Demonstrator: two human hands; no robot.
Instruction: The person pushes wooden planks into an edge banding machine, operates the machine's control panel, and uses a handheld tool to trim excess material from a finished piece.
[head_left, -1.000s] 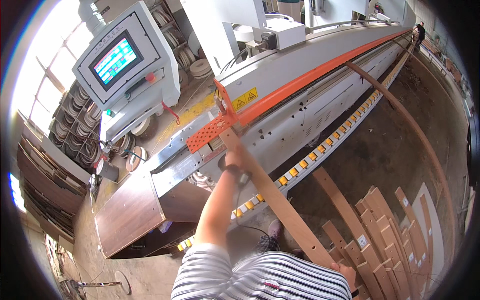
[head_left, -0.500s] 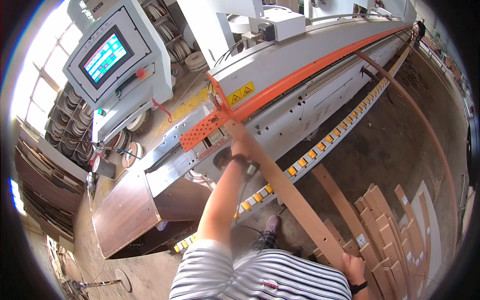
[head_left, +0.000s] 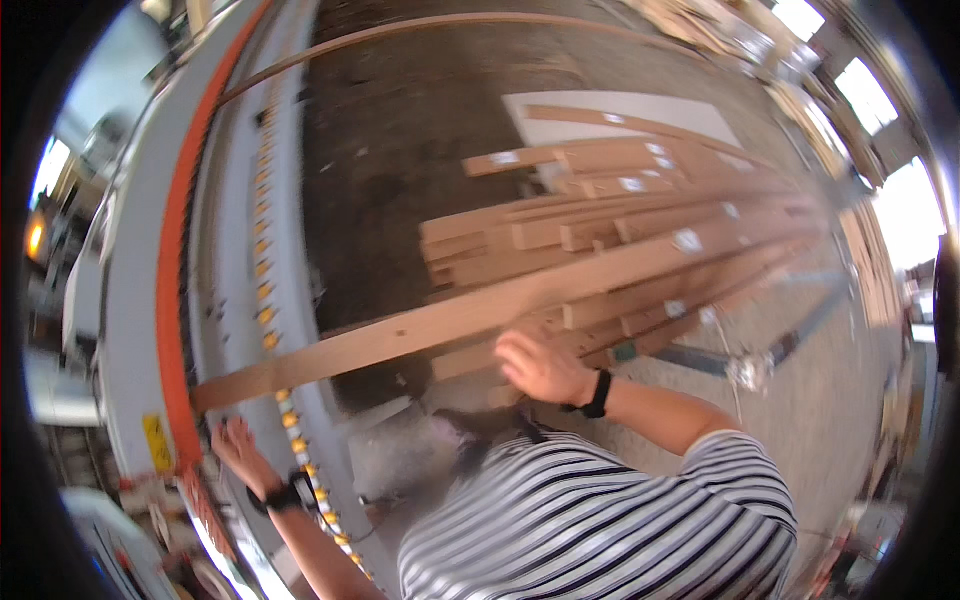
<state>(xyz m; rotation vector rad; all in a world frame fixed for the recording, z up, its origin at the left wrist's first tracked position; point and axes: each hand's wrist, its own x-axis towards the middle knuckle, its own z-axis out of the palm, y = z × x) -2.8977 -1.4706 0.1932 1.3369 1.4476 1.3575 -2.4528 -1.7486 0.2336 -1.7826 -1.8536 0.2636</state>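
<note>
From where I stand, two wrists wear black bands. The right hand [head_left: 540,366] is loosely open, fingers slightly curled; the left hand [head_left: 240,457] is open too, fingers spread. One long, flat, tan wooden board [head_left: 470,305] lies just beyond both, though I can't tell whether either touches it. It crosses a row of small yellow rollers [head_left: 264,290], too blurred to count, toward an orange machine rail [head_left: 175,250] beyond the left hand. Past the right hand lie many overlapping brown boards [head_left: 600,225], then one white flat panel [head_left: 550,130]; farthest, one thin curved brown strip [head_left: 400,33].
</note>
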